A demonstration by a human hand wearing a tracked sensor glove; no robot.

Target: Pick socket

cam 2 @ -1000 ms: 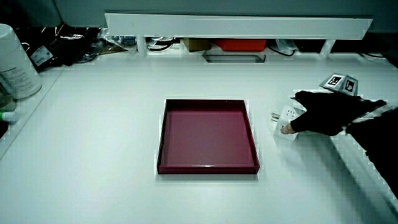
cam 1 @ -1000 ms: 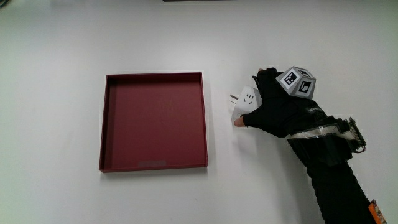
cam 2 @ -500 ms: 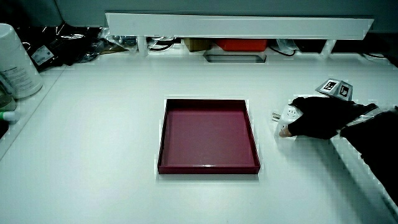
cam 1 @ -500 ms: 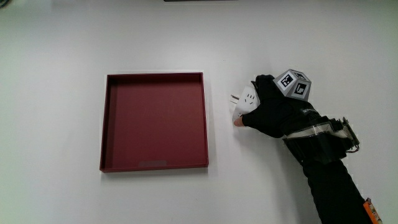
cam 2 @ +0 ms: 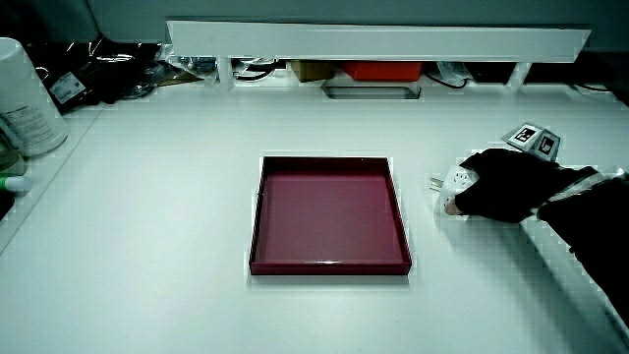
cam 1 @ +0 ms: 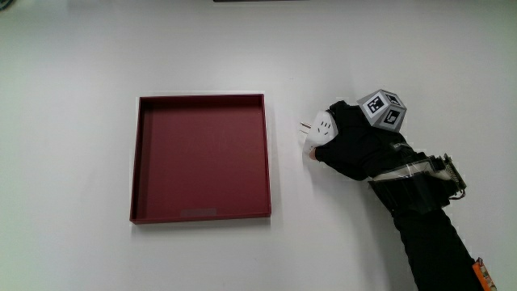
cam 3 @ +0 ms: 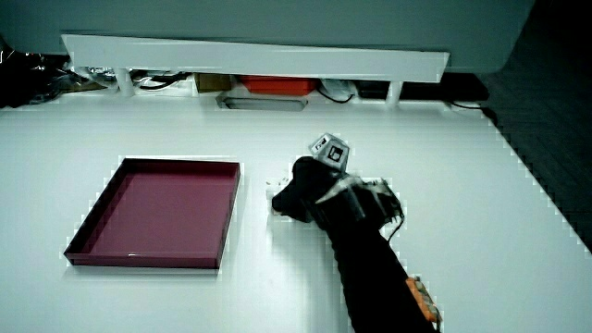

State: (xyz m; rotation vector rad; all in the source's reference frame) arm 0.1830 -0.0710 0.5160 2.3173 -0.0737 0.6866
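- Beside the red tray (cam 1: 200, 158), the white socket (cam 1: 321, 129) lies on the table (cam 1: 81, 65).
- The hand (cam 1: 355, 145) is clenched around the socket.

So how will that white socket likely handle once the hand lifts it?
The socket looks like hard moulded plastic, so probably rigid. It fits inside the hand, so likely light. Its smooth rounded shell and protruding prongs might let it slip or twist in the glove.
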